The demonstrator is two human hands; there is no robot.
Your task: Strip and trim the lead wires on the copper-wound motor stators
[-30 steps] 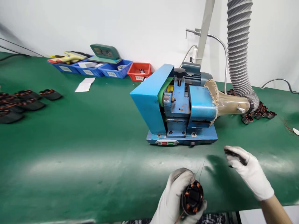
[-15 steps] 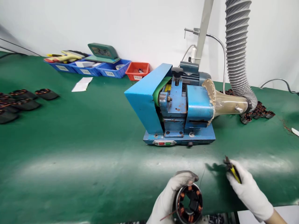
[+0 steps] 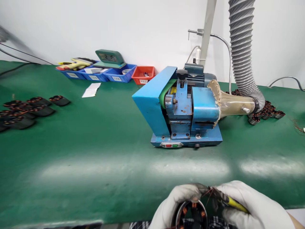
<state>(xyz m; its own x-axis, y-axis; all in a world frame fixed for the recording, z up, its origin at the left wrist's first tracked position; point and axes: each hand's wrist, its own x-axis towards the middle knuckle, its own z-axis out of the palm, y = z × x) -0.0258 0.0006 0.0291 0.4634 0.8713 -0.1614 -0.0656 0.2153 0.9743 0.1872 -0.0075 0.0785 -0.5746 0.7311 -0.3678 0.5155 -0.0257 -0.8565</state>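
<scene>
My left hand (image 3: pixel 175 203), in a white glove, is wrapped round a round motor stator (image 3: pixel 192 216) with copper windings, held at the bottom edge of the view. In my gloved right hand (image 3: pixel 252 206) I grip a small yellow-handled cutter (image 3: pixel 226 199). Its dark tip sits at the thin copper wire ends on the stator's top rim. Both hands meet over the near edge of the green table (image 3: pixel 95 152).
A blue bench machine (image 3: pixel 178 108) stands mid-table, joined to a grey ribbed hose (image 3: pixel 243 54). Several stators lie at the far right (image 3: pixel 264 114) and in dark rows at the left (image 3: pixel 26 109). Blue bins (image 3: pixel 102 73), a red bin (image 3: pixel 143 74) and a green clock (image 3: pixel 110 58) line the wall.
My right hand has come down and left with the cutter to the stator. The left hand has turned the stator's open face upward and drawn it lower in view.
</scene>
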